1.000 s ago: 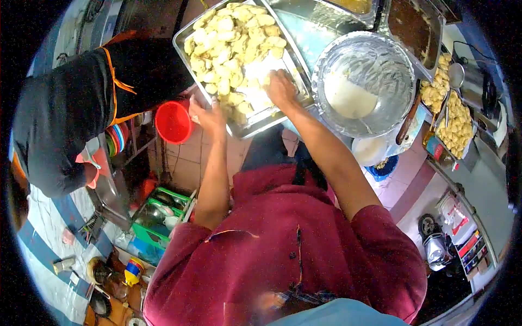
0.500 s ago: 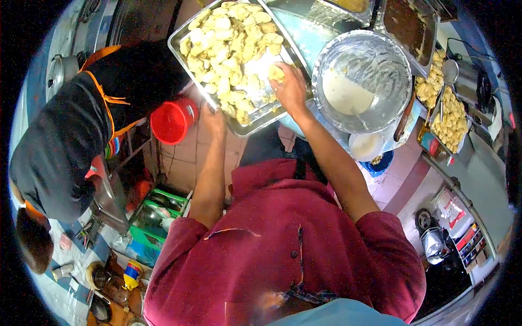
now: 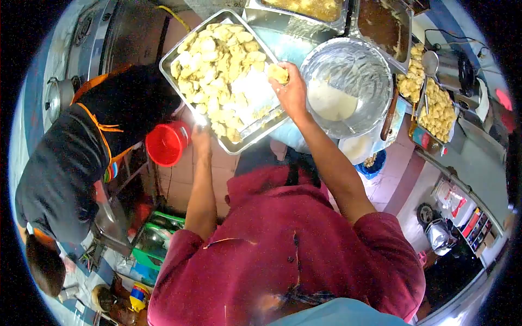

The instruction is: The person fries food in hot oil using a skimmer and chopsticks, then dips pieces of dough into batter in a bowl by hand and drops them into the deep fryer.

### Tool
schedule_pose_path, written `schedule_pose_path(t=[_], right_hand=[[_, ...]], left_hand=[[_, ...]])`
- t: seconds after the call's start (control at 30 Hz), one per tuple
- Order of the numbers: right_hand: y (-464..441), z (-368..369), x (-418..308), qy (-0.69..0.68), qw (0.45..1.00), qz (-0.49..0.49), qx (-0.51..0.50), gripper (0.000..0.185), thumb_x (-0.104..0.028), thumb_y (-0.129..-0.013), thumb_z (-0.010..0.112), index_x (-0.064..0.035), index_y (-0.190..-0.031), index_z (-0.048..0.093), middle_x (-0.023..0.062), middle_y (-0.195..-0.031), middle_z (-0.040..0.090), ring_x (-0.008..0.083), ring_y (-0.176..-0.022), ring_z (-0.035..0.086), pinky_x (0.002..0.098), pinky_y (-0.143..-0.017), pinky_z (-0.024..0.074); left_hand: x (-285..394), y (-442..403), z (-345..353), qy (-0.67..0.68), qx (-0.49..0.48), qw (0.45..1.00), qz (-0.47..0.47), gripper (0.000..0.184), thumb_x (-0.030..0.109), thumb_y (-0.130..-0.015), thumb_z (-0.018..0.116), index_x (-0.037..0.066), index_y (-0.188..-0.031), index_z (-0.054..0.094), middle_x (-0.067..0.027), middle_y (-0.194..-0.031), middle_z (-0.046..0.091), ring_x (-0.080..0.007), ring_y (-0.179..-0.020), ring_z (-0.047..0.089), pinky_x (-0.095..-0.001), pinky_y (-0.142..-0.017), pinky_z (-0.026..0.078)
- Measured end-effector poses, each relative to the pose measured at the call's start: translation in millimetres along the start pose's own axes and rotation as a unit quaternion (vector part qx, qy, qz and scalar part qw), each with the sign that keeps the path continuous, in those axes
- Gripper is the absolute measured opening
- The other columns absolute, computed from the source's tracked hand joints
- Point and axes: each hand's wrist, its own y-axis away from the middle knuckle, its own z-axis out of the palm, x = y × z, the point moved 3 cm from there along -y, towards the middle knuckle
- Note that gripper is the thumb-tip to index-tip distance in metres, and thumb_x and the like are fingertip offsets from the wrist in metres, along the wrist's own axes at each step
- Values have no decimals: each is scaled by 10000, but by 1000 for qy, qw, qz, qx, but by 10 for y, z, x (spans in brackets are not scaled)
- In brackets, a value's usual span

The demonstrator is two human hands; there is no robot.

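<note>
A metal tray (image 3: 251,142) is heaped with pale yellow pieces of food (image 3: 215,70), flat and rounded, which look like peeled fruit slices. My left hand (image 3: 200,140) grips the tray's lower left edge, its fingers partly hidden under the rim. At the tray's right side my right hand (image 3: 293,95) is closed around one yellow piece (image 3: 278,74), held just over the rim. Right beside that hand stands a big metal bowl (image 3: 375,60), its walls smeared with white batter (image 3: 331,102) that pools at the bottom.
Two deep metal pans, one with yellow liquid (image 3: 310,6) and one with brown (image 3: 383,24), sit behind the bowl. Cooked-looking yellow pieces (image 3: 436,108) fill trays at right. A red bucket (image 3: 167,144) and a person in black (image 3: 60,168) are at left.
My right hand has raised the yellow piece from inside the tray to above its right rim, closer to the bowl. My left hand stays at the tray's edge. The view has shifted slightly.
</note>
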Motion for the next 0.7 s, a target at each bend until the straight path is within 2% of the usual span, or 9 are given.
schedule_pose_path(t=[0.1,0.23,0.3,0.37,0.43,0.47,0.57,0.63,0.7], right_hand=[[-133,-25,26,-60,994,85,-9,412,-111,-774,782,-30,-1105,550,144,-1024,664,264,-930,655,345,-849,499],[-645,-91,151,-44,996,48,57,441,-203,-781,783,-50,-1122,548,177,-984,667,365,-927,652,442,-806,504],[-1064,-212,102,43,994,55,82,489,-235,-773,790,-48,-1153,546,183,-1020,668,363,-953,651,435,-819,507],[-1483,-341,-43,98,990,10,106,604,-282,-800,782,4,-1258,513,168,-1050,674,248,-926,663,325,-817,517],[-1828,-285,68,29,996,83,23,681,-281,-801,780,12,-1331,470,201,-1121,654,288,-986,653,344,-866,509],[-1745,-427,-240,83,996,20,36,686,-264,-820,759,18,-1358,441,217,-1144,649,289,-1021,650,345,-884,506],[-1434,-451,-6,6,998,17,62,605,-253,-841,735,9,-1323,482,192,-1142,660,280,-1033,651,341,-892,504],[-930,-658,-14,11,998,63,21,430,-218,-860,704,-7,-1214,583,162,-1079,688,261,-1011,660,340,-873,507],[-415,-891,-23,39,997,49,39,204,-199,-854,692,-39,-980,676,130,-925,697,281,-846,682,362,-750,530]], left_hand=[[-18,-26,1,32,11,999,-33,282,48,-867,574,-1,-1143,606,-37,-984,632,-119,-822,552,-259,-695,450],[-15,-45,6,67,-2,998,-7,275,65,-855,549,15,-1121,598,-33,-944,619,-133,-807,565,-272,-691,462],[-32,-89,-29,56,2,998,-38,333,97,-876,558,10,-1197,558,-61,-1014,615,-160,-868,583,-285,-723,485],[-12,-110,-59,84,-7,996,-24,399,128,-898,561,5,-1273,500,-84,-1086,596,-181,-922,580,-297,-748,498],[-102,-203,-90,92,-15,996,0,520,172,-931,567,-29,-1373,382,-125,-1230,537,-213,-1034,557,-307,-829,500],[-104,-242,-99,87,-2,996,11,517,171,-921,581,-5,-1370,393,-116,-1213,554,-215,-1007,573,-307,-810,499],[-348,-557,-250,-13,46,988,143,496,119,-930,563,-3,-1369,366,-113,-1158,570,-203,-952,582,-296,-785,494],[-44,-427,-190,-2,34,990,134,517,89,-933,550,-25,-1388,331,-138,-1186,554,-222,-990,573,-326,-829,488],[13,-565,-192,-87,53,975,199,561,116,-930,567,-38,-1408,318,-177,-1227,527,-253,-1040,550,-354,-882,468]])
